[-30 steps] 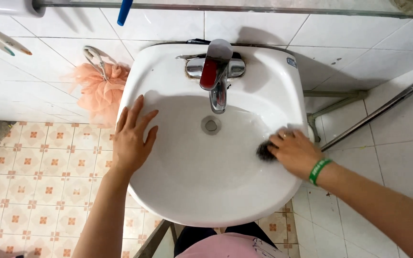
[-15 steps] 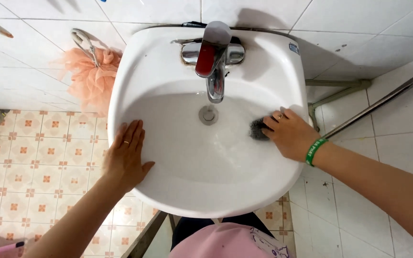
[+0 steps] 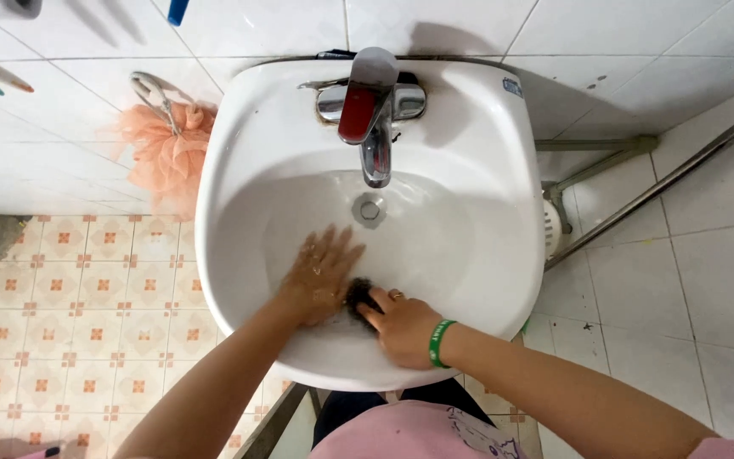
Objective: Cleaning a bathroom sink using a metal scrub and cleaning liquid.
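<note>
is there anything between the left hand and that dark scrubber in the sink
Nothing visible. The left hand lies flat on the inside of the white sink, right beside the dark scrubber, which the right hand grips. Whether the left hand touches the scrubber cannot be told.

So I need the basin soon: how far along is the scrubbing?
In hand: the right hand presses a dark scouring pad on the near inside wall of the white ceramic washbasin, with the left hand flat beside it. The bowl looks wet and unstained. No foam shows. I cannot tell whether the chrome tap with red handle has been wiped.
</note>
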